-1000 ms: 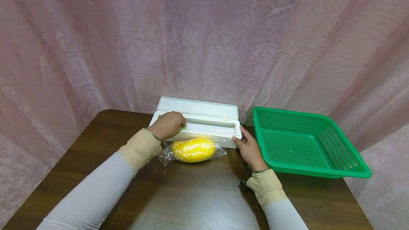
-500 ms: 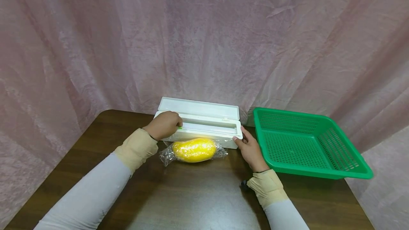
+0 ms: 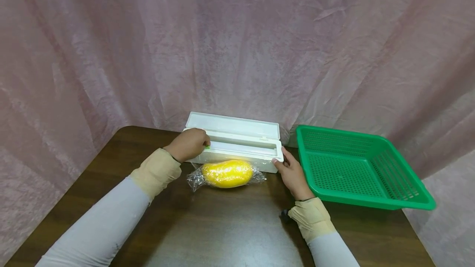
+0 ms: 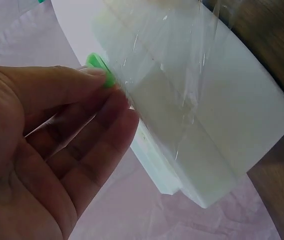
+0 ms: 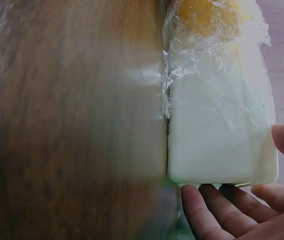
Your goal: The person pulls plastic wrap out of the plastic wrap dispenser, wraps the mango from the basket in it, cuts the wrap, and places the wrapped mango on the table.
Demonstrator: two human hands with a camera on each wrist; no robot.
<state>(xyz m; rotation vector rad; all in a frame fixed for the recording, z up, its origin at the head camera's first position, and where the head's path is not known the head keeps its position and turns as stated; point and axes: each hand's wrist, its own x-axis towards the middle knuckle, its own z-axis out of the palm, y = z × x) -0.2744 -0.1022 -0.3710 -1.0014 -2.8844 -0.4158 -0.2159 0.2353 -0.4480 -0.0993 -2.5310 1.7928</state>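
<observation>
A white plastic wrap dispenser point(image 3: 268, 165) lies across the table with its lid point(image 3: 233, 124) raised at the back. A pale roll point(image 3: 241, 148) shows inside. With thumb and fingertips, my left hand point(image 3: 186, 144) pinches a small green slide cutter point(image 4: 99, 70) on the dispenser's front edge, toward the left end. My right hand point(image 3: 292, 176) holds the right end, thumb at the top front edge and fingers against the end face. In front lies a yellow oval thing point(image 3: 226, 174) wrapped in clear film point(image 3: 196, 179). Film also clings to the dispenser's front in the left wrist view.
A green plastic basket point(image 3: 356, 168) stands to the right, close beside my right hand. Behind the dark wooden table point(image 3: 222, 221) hangs a pink curtain point(image 3: 230, 44).
My left hand has slid a little left along the dispenser's front edge with the green slide cutter. My right hand keeps its hold on the right end.
</observation>
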